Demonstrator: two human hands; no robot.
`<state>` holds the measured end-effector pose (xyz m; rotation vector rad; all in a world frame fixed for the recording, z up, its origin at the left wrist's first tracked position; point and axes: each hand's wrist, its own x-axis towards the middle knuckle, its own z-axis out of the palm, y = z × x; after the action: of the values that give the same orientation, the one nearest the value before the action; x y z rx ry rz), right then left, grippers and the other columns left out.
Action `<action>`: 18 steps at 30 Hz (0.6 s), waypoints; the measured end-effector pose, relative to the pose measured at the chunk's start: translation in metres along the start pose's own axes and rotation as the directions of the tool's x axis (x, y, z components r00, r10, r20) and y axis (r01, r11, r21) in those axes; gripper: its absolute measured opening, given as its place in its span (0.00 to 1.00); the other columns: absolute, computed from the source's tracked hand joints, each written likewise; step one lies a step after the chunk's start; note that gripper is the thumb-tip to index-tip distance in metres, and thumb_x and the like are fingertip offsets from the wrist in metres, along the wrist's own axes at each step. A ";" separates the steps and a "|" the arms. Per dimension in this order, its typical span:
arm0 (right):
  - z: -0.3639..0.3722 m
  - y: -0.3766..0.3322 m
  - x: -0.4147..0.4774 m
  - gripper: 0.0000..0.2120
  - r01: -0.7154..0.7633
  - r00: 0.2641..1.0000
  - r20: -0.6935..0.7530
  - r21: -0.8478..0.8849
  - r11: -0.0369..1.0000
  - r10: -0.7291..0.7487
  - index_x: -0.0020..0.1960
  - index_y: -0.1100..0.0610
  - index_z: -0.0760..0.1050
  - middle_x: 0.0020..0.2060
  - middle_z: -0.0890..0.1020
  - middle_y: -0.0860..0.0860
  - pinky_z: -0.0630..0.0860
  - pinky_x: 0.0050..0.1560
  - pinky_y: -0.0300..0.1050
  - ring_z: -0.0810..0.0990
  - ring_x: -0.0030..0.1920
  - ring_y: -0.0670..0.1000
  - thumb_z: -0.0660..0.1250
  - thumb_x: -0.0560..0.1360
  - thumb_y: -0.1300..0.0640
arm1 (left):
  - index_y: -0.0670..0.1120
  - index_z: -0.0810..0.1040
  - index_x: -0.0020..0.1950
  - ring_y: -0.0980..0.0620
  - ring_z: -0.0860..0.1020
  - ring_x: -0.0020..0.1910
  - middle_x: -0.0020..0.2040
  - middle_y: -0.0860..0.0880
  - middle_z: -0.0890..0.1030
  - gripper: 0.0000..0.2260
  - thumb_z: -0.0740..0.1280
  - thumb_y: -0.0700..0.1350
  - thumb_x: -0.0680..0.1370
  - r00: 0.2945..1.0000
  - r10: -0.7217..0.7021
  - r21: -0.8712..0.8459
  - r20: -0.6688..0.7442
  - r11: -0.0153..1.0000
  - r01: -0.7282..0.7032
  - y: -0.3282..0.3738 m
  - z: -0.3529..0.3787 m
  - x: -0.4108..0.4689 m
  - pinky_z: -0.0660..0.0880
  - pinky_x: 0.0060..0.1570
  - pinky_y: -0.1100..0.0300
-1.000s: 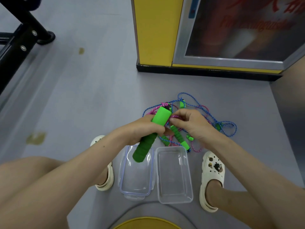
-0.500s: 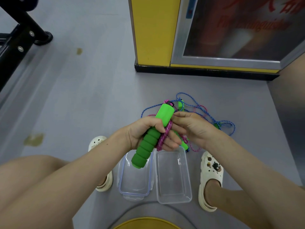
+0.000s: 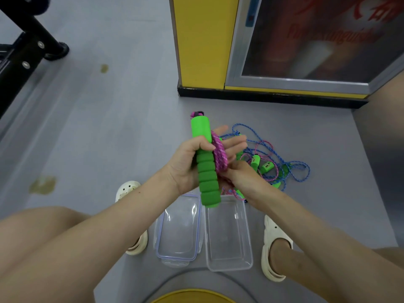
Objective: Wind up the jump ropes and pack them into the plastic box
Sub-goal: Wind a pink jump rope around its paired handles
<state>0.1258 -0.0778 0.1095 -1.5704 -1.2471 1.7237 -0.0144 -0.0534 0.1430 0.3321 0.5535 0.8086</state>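
Note:
My left hand (image 3: 185, 165) grips a green foam jump-rope handle (image 3: 206, 169), held nearly upright, thumb curled over it and fingers stretched out behind. Loops of pink rope (image 3: 219, 154) lie along the handle's right side on those fingers. My right hand (image 3: 243, 179) pinches the lower end of the pink loops. On the floor below stands the clear plastic box (image 3: 249, 237), open, with its lid (image 3: 160, 235) lying to its left. Behind my hands, a tangle of blue rope (image 3: 290, 169) and pink rope with small green handles (image 3: 267, 167) lies on the floor.
I squat on a grey floor in white clogs (image 3: 274, 250), (image 3: 127, 189) either side of the box. A yellow cabinet (image 3: 201, 40) with a glass door stands ahead. A black metal frame (image 3: 21, 53) is at far left; a yellow round edge (image 3: 192, 296) is at the bottom.
The green handle has swung upright and risen. More pink rope now lies looped along it. My right hand has dropped from the handle's top to the loops' lower end.

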 end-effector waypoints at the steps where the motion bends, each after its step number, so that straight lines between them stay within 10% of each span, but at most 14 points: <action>1: -0.004 0.003 -0.001 0.14 -0.027 1.000 -0.001 -0.035 0.999 0.027 0.37 0.57 0.81 0.35 0.81 0.65 0.70 0.44 0.54 0.72 0.37 0.59 0.63 0.79 0.58 | 0.43 0.64 0.72 0.41 0.80 0.56 0.59 0.36 0.79 0.34 0.58 0.34 0.64 0.998 0.032 0.026 -0.054 0.999 -0.030 0.003 0.000 0.000 0.69 0.65 0.51; 5: 0.005 0.000 0.001 0.15 0.007 0.999 0.047 -0.118 0.993 -0.001 0.41 0.63 0.80 0.33 0.78 0.62 0.68 0.40 0.46 0.72 0.34 0.52 0.65 0.77 0.53 | 0.51 0.71 0.67 0.45 0.80 0.58 0.58 0.40 0.81 0.27 0.52 0.31 0.72 0.975 0.099 0.205 -0.200 0.977 -0.057 0.006 0.001 -0.002 0.78 0.49 0.54; 9: -0.002 -0.009 -0.002 0.10 0.021 0.998 0.066 -0.205 0.979 -0.008 0.42 0.61 0.82 0.30 0.74 0.57 0.68 0.36 0.39 0.70 0.29 0.47 0.68 0.75 0.55 | 0.53 0.85 0.37 0.49 0.78 0.60 0.56 0.44 0.82 0.23 0.57 0.30 0.72 0.957 0.168 0.553 -0.237 0.833 -0.009 0.005 0.004 -0.010 0.75 0.51 0.55; 18: -0.003 -0.019 -0.006 0.16 0.085 0.996 -0.007 -0.279 0.957 -0.091 0.38 0.63 0.80 0.22 0.65 0.50 0.61 0.29 0.36 0.60 0.22 0.44 0.65 0.77 0.52 | 0.42 0.77 0.52 0.44 0.76 0.62 0.54 0.51 0.83 0.17 0.63 0.37 0.64 0.905 0.246 0.721 -0.346 0.687 0.089 0.012 -0.013 -0.007 0.72 0.59 0.51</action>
<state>0.1258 -0.0732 0.1291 -1.6524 -1.5810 1.5252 -0.0322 -0.0499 0.1406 0.9417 1.2923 0.7144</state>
